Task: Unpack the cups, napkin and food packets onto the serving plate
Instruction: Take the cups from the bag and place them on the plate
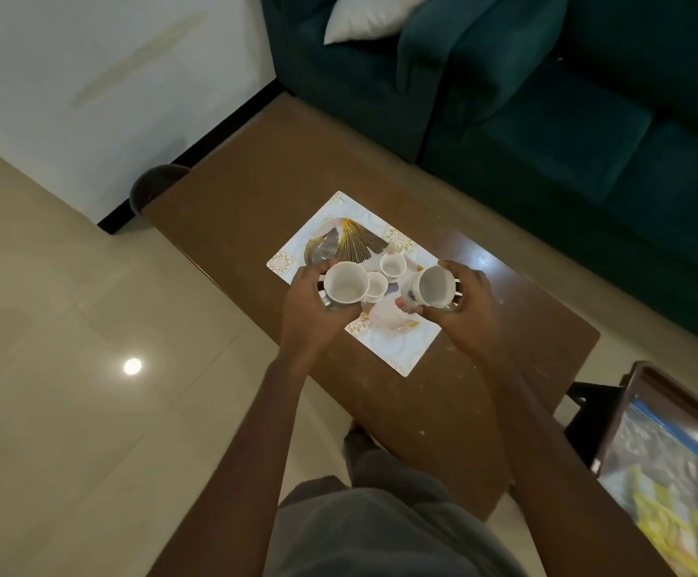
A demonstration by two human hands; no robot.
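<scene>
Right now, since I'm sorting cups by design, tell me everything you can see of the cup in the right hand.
The cup is white and glossy, ceramic by its look, with a round mouth and an empty inside. A dark mark shows on its outer wall. It is tilted, mouth toward the camera, over the right edge of the serving plate. The right hand grips it, fingers curled round it. No handle shows.

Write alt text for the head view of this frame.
The left hand grips a large white cup and the right hand grips a second large cup, both over a patterned serving plate on a brown table. Two smaller cups stand on the plate between the hands. A teal sofa is behind.
</scene>
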